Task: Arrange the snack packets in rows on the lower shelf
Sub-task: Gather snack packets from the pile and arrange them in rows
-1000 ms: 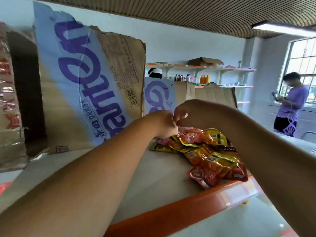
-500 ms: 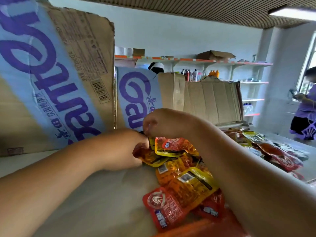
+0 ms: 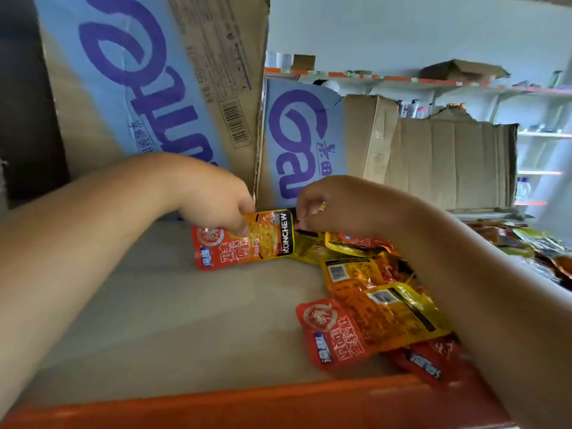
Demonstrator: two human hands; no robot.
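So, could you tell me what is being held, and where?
Left hand pinches the red KONCHEW packet by its far edge; right hand touches its black end, grip unclear.

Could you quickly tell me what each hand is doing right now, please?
Left hand: pinches the KONCHEW packet.
Right hand: fingers curled by that packet's edge; grip cannot be told.

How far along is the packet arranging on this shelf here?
Early. Done: no finished row shows. In hand: the left hand pinches a KONCHEW packet by the cardboard boxes, the right hand curled at its end, grip unclear. Left: the packet pile lies jumbled and overlapping on the shelf.
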